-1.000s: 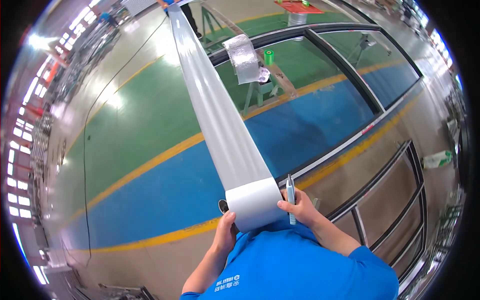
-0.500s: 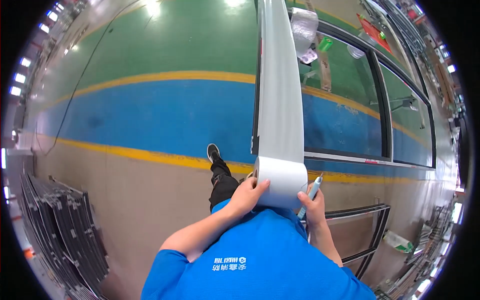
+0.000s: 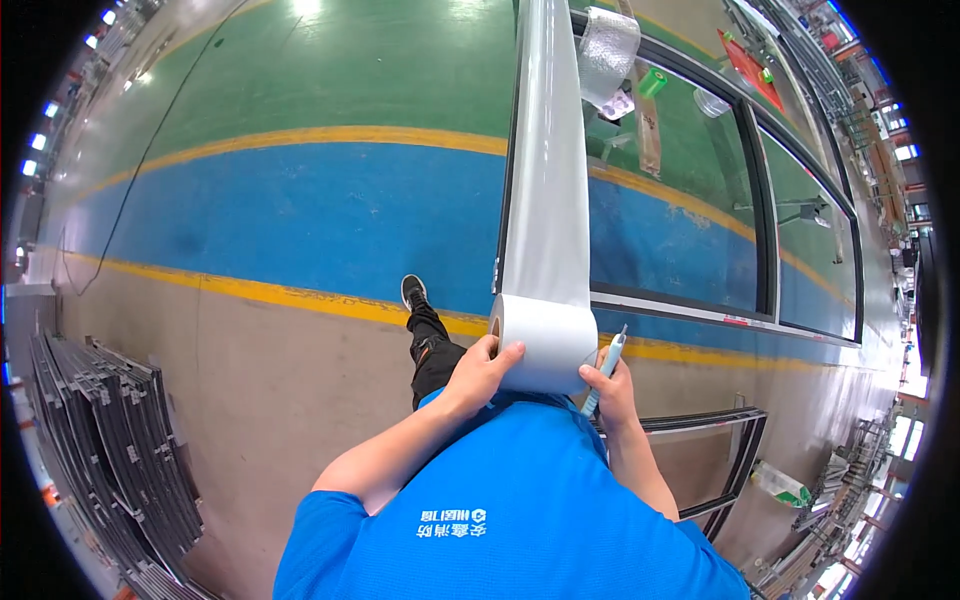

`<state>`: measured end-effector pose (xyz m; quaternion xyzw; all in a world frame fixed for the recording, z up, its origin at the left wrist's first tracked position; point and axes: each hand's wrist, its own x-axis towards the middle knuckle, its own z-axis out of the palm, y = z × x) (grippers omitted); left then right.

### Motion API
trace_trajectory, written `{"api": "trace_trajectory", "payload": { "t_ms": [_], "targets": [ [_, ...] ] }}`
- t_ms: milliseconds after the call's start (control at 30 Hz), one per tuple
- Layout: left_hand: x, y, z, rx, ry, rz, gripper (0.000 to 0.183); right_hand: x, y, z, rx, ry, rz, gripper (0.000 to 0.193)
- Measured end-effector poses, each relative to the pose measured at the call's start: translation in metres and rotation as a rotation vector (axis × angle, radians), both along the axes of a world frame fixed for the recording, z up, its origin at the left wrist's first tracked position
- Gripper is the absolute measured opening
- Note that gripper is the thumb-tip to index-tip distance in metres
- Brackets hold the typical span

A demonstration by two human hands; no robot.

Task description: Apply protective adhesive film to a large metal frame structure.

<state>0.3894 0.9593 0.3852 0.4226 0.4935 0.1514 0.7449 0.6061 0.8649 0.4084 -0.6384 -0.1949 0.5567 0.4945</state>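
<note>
A thick roll of white film (image 3: 548,345) is held in front of my waist, its hollow core showing at the left end. My left hand (image 3: 477,378) grips that end, thumb on top. From the roll a long strip of film (image 3: 552,170) runs away from me along the left bar of a dark window frame (image 3: 503,235). My right hand (image 3: 616,392) is closed around a pale blue utility knife (image 3: 607,368), its tip pointing away from me. The right thumb also presses the roll's right end.
Glass panes (image 3: 680,240) fill the frame on the right. On it lie a bubble-wrap piece (image 3: 607,50) and a green tape roll (image 3: 652,82). Another dark frame (image 3: 740,460) is at my right side. Stacked dark profiles (image 3: 110,440) stand at left; a cable (image 3: 160,140) crosses the floor.
The roll and both hands have shifted slightly left and away from me in the picture, as has the strip. Both grips stay the same.
</note>
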Motion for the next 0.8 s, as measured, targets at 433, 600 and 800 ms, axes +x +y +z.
{"api": "trace_trajectory", "payload": {
  "t_ms": [433,600,800],
  "targets": [
    [0.001,0.001,-0.024,-0.084,-0.039,0.059,0.060,0.000,0.003,-0.009,0.016,-0.010,0.021,0.027],
    [0.001,0.001,-0.033,-0.086,-0.028,0.059,0.060,-0.003,0.005,-0.012,0.002,0.019,0.013,0.030],
    [0.001,0.000,-0.041,-0.100,-0.043,0.075,0.059,-0.007,0.006,-0.014,0.032,0.000,0.002,0.029]
  ]
}}
